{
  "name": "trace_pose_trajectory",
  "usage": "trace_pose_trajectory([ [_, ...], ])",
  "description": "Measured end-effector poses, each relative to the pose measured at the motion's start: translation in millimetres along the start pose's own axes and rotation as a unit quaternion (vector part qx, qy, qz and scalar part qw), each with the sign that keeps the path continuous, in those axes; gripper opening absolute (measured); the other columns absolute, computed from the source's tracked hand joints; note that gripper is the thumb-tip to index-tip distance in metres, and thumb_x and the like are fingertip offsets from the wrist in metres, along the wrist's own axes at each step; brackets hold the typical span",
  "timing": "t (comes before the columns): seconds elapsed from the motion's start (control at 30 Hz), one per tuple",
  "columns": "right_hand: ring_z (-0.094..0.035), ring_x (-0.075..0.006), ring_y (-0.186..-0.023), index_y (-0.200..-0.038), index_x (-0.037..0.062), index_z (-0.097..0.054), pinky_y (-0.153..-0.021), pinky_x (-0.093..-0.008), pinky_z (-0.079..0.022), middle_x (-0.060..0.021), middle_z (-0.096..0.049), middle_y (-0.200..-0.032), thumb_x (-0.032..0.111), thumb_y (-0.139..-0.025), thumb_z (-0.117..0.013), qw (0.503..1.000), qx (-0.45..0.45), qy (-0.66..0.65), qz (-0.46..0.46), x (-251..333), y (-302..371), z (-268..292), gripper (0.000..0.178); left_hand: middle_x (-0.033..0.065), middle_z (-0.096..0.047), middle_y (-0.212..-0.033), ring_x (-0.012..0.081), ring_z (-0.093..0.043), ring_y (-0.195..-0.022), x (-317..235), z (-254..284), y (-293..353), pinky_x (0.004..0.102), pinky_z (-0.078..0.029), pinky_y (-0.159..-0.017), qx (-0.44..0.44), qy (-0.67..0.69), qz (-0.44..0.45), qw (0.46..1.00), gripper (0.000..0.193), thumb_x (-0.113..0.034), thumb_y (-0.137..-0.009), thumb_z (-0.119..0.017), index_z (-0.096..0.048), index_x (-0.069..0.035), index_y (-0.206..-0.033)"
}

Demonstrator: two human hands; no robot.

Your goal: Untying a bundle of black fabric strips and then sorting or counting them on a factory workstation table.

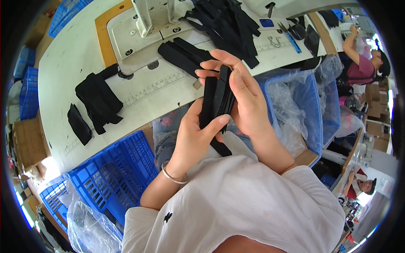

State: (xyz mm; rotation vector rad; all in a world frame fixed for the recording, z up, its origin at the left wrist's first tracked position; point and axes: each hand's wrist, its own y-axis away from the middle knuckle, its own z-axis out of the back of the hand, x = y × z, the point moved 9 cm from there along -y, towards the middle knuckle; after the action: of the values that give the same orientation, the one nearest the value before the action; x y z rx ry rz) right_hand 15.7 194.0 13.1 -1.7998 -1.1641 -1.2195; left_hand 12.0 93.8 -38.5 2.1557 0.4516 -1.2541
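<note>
Between my hands, just off the table's near edge, is a bundle of flat black fabric strips (217, 97). My left hand (195, 134) is closed round its lower part, thumb across the front; a strip end hangs below. My right hand (249, 99) curls round the upper end, thumb and fingers against the strips. Behind my right fingertips, more black strips (179, 58) lie stacked on the white table. Further back is a large loose heap of black strips (225, 25). A folded black pile (99, 99) and one separate black piece (79, 124) lie at the left.
A sewing machine bed (139, 40) stands on the white table (59, 76). Blue-handled snips (290, 38) lie at the far right. A blue crate (118, 168) is at lower left, and a plastic-lined blue bin (310, 105) at right. Two people (365, 69) are beyond on the right.
</note>
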Motion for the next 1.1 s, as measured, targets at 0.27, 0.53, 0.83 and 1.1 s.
trace_pose_trajectory([
  [0.27, -0.051, -0.0299, -0.123, -0.141, 0.0008, -0.035, -0.105, -0.0396, -0.040, -0.0165, -0.053, -0.126, 0.028, -0.100, -0.047, 1.000, 0.026, 0.004, 0.006, 4.5, 0.0, 2.4, 0.051, 0.0111, -0.060, -0.104, 0.0159, -0.062, -0.089, -2.9, -12.4, 1.4, 0.0305, -0.054, -0.074, 0.084, 0.053, -0.039, 0.994, 0.035, -0.024, -0.101, -0.047, -0.044, 0.002, -0.124],
  [0.53, -0.051, -0.0341, -0.124, -0.144, 0.0011, -0.032, -0.105, -0.0417, -0.040, -0.0239, -0.050, -0.132, 0.026, -0.100, -0.046, 0.999, 0.041, 0.011, 0.032, 11.9, -2.7, 3.1, 0.052, 0.0188, -0.062, -0.105, 0.0289, -0.068, -0.083, -1.3, -14.9, 4.0, 0.0369, -0.057, -0.072, 0.078, 0.190, 0.027, 0.978, 0.041, -0.029, -0.104, -0.032, -0.042, 0.004, -0.126],
  [0.83, -0.051, -0.0334, -0.124, -0.144, -0.0006, -0.032, -0.103, -0.0399, -0.042, -0.0241, -0.049, -0.134, 0.020, -0.100, -0.042, 0.998, 0.048, 0.022, 0.043, 14.3, -1.5, 1.0, 0.049, 0.0172, -0.062, -0.104, 0.0279, -0.067, -0.085, -5.1, -17.2, 3.8, 0.0379, -0.057, -0.070, 0.086, 0.236, 0.039, 0.967, 0.041, -0.029, -0.102, -0.037, -0.041, 0.002, -0.127],
  [1.1, -0.053, -0.0290, -0.121, -0.141, -0.0037, -0.035, -0.100, -0.0357, -0.042, -0.0212, -0.053, -0.130, 0.025, -0.101, -0.041, 0.979, 0.050, 0.167, 0.110, 18.6, 1.3, -1.7, 0.049, 0.0069, -0.058, -0.097, 0.0108, -0.050, -0.066, 1.1, -20.4, 1.5, 0.0259, -0.044, -0.058, 0.098, 0.224, 0.038, 0.969, 0.032, -0.025, -0.101, -0.047, -0.044, -0.006, -0.126],
])
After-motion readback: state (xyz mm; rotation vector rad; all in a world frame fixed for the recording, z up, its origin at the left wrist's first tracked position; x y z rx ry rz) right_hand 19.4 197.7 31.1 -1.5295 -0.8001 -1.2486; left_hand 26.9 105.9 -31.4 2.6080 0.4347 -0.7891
